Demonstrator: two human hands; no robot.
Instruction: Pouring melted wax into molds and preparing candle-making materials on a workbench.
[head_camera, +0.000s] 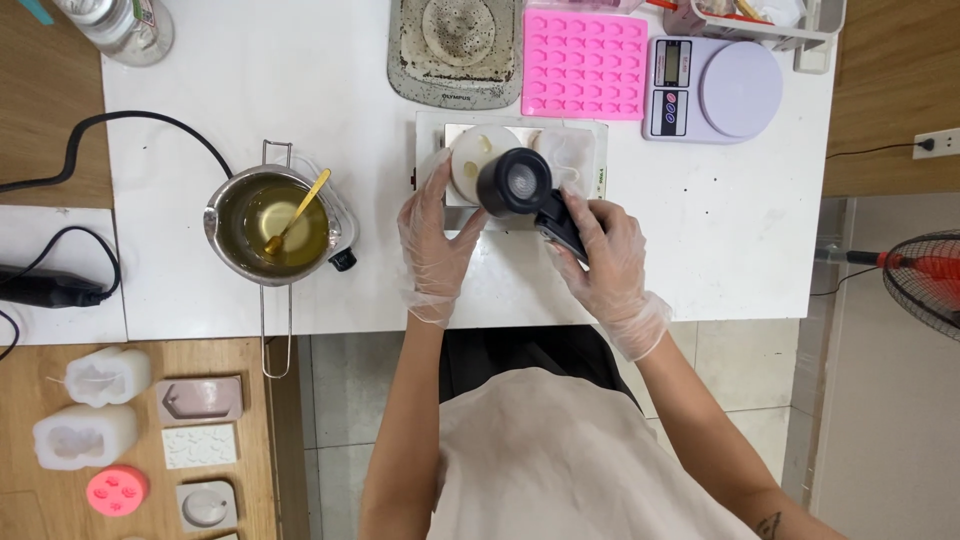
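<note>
Cream apron cloth (560, 450) sits closest, under my chin, with both my forearms reaching from it over the near edge of the white worktop (720, 230). Taking the black heat gun (520, 185) as the marker: my right hand (600, 265), in a thin clear glove, grips its dark handle, fingers clenched round it, the round nozzle end turned up toward me. Just left of the gun my left hand (435, 235), gloved the same, rests open with fingers spread, the fingertips touching the side of a white round mould (470, 160) that the gun partly covers. That mould stands on a pale tray (590, 160) directly behind the gun; I think a second pale mould lies on it to the right, though the gun and glare make it hard to tell.

Well left of the gun stands a metal pouring pot (275, 225) holding yellow-green liquid wax, a gold spoon (297, 212) leaning in it. Behind the gun, farther back, are a grimy hot plate (455, 50), a pink silicone mould sheet (585, 65) and, to the right of that, a lilac kitchen scale (712, 88). Far left and nearer me than the gun, several small white, pink and grey moulds (130, 440) lie on a wooden surface.
</note>
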